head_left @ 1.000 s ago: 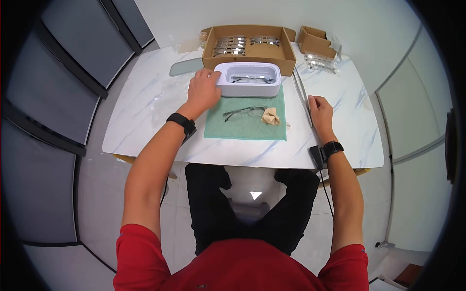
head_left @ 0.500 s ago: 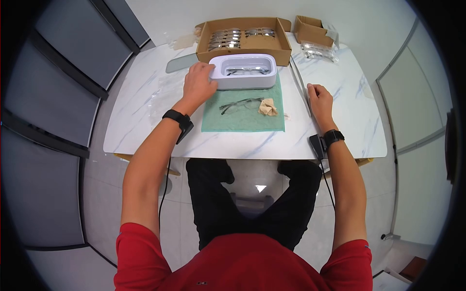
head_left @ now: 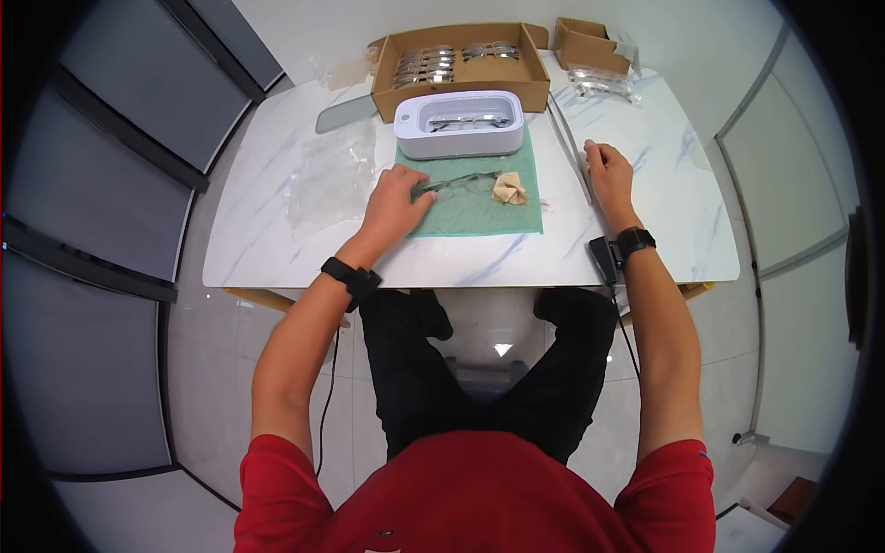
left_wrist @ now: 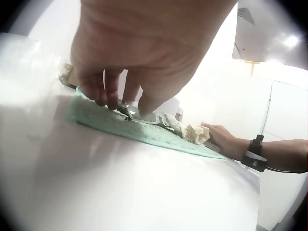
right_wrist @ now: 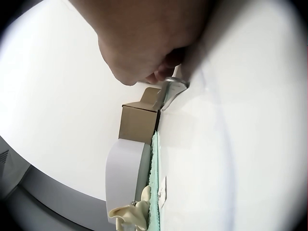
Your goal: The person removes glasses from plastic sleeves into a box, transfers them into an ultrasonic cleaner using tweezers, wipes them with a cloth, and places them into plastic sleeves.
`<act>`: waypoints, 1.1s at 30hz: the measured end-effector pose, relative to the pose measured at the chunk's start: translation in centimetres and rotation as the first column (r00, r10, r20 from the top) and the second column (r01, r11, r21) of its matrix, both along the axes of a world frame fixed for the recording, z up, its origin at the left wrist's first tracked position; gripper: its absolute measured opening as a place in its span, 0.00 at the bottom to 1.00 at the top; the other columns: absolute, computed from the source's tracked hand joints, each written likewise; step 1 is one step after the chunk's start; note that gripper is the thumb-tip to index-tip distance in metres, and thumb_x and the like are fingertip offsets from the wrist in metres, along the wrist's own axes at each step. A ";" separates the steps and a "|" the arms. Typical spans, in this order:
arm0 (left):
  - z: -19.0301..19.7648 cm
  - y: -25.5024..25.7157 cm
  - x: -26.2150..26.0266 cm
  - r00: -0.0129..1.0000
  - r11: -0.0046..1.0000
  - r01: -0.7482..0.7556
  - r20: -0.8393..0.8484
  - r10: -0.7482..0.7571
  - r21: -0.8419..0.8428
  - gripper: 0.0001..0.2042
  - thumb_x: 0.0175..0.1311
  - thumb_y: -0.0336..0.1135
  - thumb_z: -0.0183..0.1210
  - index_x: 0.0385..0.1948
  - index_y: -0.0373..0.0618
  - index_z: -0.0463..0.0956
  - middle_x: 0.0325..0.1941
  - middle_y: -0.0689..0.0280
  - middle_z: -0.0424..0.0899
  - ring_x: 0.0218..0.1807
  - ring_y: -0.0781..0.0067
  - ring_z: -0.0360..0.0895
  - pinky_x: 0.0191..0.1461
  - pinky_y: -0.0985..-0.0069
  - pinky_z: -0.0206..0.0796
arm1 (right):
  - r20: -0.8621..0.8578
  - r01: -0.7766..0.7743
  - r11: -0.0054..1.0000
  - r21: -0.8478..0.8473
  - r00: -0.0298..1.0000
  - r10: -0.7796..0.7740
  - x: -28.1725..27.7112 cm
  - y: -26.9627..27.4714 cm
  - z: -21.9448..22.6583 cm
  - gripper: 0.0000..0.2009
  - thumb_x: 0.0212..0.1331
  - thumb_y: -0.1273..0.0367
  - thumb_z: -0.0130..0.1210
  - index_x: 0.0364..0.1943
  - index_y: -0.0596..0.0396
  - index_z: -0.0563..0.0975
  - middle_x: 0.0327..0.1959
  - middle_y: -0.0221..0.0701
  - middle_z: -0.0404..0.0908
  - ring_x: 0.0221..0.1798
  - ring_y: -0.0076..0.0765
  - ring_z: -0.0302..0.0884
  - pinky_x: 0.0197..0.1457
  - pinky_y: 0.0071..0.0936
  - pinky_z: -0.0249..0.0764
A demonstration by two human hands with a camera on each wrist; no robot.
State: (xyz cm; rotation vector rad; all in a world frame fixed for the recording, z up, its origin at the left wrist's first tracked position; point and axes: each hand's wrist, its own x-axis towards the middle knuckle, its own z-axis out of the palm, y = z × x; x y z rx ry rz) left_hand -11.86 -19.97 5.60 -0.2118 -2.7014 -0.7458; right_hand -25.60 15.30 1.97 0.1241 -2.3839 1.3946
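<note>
My left hand is at the left end of a pair of eyeglasses, pinching the temple ends between thumb and fingers. In the left wrist view the dark temple tip shows between the fingertips. The glasses lie on a green cloth, beside a crumpled beige cloth. My right hand rests on the table with loosely bent fingers, right beside long metal tweezers. The tweezers' joined end is below the fingers in the right wrist view.
A white ultrasonic cleaner holding another pair of glasses stands behind the cloth. Behind it is a cardboard box with several glasses in rows. A grey lid and plastic bags lie left; a small carton stands back right.
My left hand has left the cleaner's left end and come down toward me to the eyeglasses on the cloth. The right hand stays beside the tweezers.
</note>
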 end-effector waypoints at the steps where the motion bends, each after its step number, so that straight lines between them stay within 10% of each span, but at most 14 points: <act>1: -0.1 0.0 0.0 0.999 1.000 0.006 0.042 -0.005 -0.011 0.12 0.57 0.35 0.64 0.41 0.40 0.81 0.44 0.58 0.78 0.50 0.55 0.73 0.54 0.65 0.68 | -0.005 0.005 1.000 0.002 1.000 -0.005 0.1 0.0 -0.2 0.17 0.65 0.59 0.58 0.37 0.63 0.83 0.30 0.43 0.84 0.32 0.40 0.80 0.40 0.31 0.75; 7: 1.2 -0.2 0.5 0.998 0.998 0.024 0.050 -0.026 0.053 0.10 0.54 0.32 0.67 0.37 0.39 0.81 0.39 0.59 0.82 0.44 0.57 0.78 0.48 0.68 0.71 | -0.402 -0.110 0.989 0.100 0.905 0.142 2.9 -2.0 3.4 0.08 0.63 0.69 0.59 0.43 0.57 0.82 0.40 0.37 0.80 0.33 0.37 0.79 0.40 0.29 0.76; 12: 1.0 -0.1 1.6 0.969 0.956 -0.086 0.246 0.015 0.280 0.10 0.57 0.29 0.66 0.37 0.37 0.79 0.38 0.59 0.84 0.36 0.65 0.84 0.38 0.74 0.75 | -0.193 -0.261 0.819 0.511 0.894 0.405 9.2 -8.3 5.1 0.14 0.57 0.60 0.61 0.42 0.52 0.82 0.42 0.36 0.80 0.43 0.46 0.80 0.45 0.39 0.77; 14: 1.2 0.3 2.7 0.932 0.701 -0.224 0.359 -0.049 0.677 0.12 0.61 0.28 0.64 0.44 0.33 0.76 0.38 0.58 0.83 0.40 0.68 0.86 0.37 0.80 0.76 | -0.116 -0.295 0.748 0.595 0.889 0.443 8.7 -9.0 3.9 0.12 0.56 0.61 0.62 0.39 0.53 0.82 0.40 0.37 0.80 0.40 0.46 0.81 0.44 0.39 0.77; 23: 0.6 1.0 4.8 0.926 0.320 -0.334 0.372 -0.065 0.887 0.14 0.68 0.28 0.57 0.51 0.30 0.74 0.44 0.56 0.84 0.46 0.68 0.85 0.47 0.79 0.79 | -0.382 -0.385 0.885 0.262 0.801 0.462 13.3 -13.2 4.9 0.08 0.51 0.74 0.62 0.36 0.53 0.80 0.36 0.34 0.79 0.37 0.44 0.80 0.37 0.36 0.77; 33: 0.7 3.4 6.8 0.980 0.301 -0.188 0.199 -0.007 0.935 0.11 0.68 0.27 0.58 0.46 0.29 0.77 0.42 0.56 0.85 0.42 0.72 0.84 0.46 0.81 0.78 | -0.478 -0.329 0.904 0.274 0.769 0.425 13.6 -16.7 3.2 0.09 0.52 0.73 0.62 0.39 0.49 0.81 0.37 0.31 0.78 0.40 0.41 0.78 0.38 0.36 0.77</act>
